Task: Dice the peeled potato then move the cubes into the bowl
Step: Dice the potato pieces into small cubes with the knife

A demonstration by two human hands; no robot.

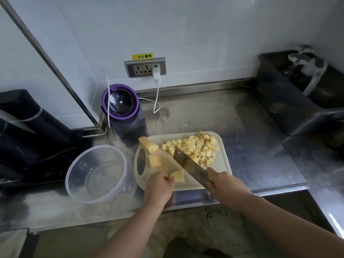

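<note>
Pinching a potato chunk (177,176) at the board's (224,159) near edge, left hand (160,185); right hand (221,180) grips the cleaver (188,163), blade angled over the board. Cubes (195,148) piled far right, two larger pieces (151,152) left. Bowl (96,174) sits just left of the board.

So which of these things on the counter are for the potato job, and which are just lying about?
In use: left hand, potato chunk it holds, right hand, cleaver, potato cubes, cutting board, clear bowl.
Lying about: purple-lidded appliance, white charger, sink, black appliance.
</note>
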